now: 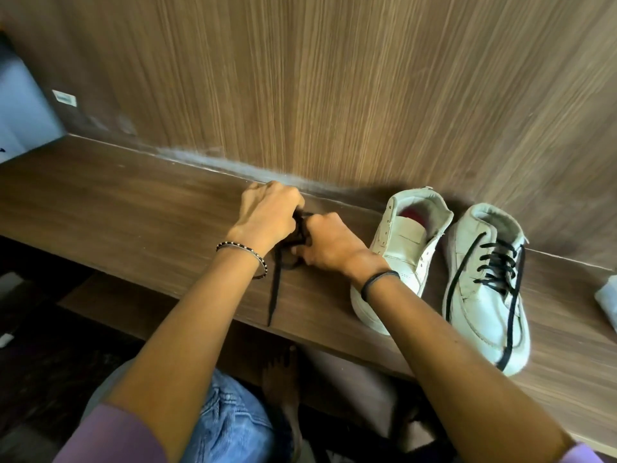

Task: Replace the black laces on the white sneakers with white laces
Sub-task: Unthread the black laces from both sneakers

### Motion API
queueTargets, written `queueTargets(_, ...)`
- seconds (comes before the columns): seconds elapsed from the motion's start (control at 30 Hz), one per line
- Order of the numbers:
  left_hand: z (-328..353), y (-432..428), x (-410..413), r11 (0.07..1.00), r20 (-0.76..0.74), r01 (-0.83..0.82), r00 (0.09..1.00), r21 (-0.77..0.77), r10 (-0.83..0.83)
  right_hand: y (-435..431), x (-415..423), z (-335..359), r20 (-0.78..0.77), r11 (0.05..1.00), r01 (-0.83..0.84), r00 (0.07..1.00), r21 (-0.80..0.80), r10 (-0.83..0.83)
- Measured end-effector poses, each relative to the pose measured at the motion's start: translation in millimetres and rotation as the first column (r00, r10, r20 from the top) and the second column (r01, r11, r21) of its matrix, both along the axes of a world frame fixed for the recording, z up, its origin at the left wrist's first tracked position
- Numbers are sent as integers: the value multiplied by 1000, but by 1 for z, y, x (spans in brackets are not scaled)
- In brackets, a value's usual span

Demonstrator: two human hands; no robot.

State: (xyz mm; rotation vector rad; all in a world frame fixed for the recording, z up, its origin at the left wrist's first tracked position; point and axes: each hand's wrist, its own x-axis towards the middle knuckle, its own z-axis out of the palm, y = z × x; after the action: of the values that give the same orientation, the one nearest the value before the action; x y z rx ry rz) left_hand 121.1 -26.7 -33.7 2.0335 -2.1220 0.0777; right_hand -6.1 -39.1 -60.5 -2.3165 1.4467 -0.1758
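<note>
Head view, left hand: the left hand [267,215] sits near the back edge of the tabletop [133,202], its fingers curled over a bunch of loose black lace [300,230].
Head view, right hand: the right hand [329,243] is just beside the left, fingers curled and gripping the same bunch from the other side.
Loose black lace: it is gathered between the 2 hands. 1 tail runs straight toward the front edge of the tabletop and ends there.
Bare sneaker: the bare sneaker [400,252] stands just right of the right hand with empty eyelets, heel to the back edge and toe to the front edge.
Laced sneaker: the laced sneaker [490,295] is further right, parallel to the first, and its black lace is threaded but untied.
Key relation: the laced sneaker lies to the right of both hands, beyond the bare one. The right hand is nearer, and I judge it would reach there once the bunch is put down.
White laces: none can be identified. A white object [608,295] at the right edge is cut off.
Writing: a small label [65,98] near the back left corner is too small to read, and no brand shows on the sneakers.
</note>
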Motion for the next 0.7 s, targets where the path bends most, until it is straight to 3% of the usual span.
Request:
queueTargets(0.2,0,-4,22,988,-166,15,986,157,11,-1,11,-1,320,983,178,929,47,-183)
queueTargets(0.3,1,-1,29,984,-128,13,992,179,10,-1,5,2,335,980,170,922,106,-196)
queueTargets(0.43,0,4,22,995,-56,-12,998,102,18,2,-6,0,272,984,173,946,47,-179)
queueTargets(0.7,28,17,-32,992,-136,67,987,-111,-82,10,-37,22,328,981,141,940,-132,-91)
